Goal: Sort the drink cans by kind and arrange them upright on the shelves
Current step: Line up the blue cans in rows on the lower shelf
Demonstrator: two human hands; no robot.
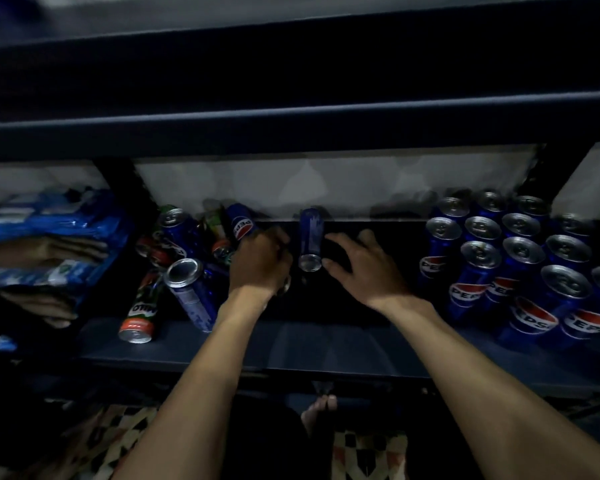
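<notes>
Both bare arms reach in toward 12 o'clock, the left forearm [205, 368] angling up from about 7 and the right forearm [475, 368] from about 5. The left hand [260, 261] is knuckles-up with fingers curled under. It's kinda blurry, so can't tell if it's gripping anything. The right hand [364, 268] sits at its 3 o'clock, fingers spread loose, thumb pointing to 9.

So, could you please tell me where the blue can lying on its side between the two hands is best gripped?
I would grip the blue metal can round the middle of its curved wall, coming from the right and above with the open right hand. It lies on its side on the dark shelf, silver end toward the person, with its right flank clear.
</notes>
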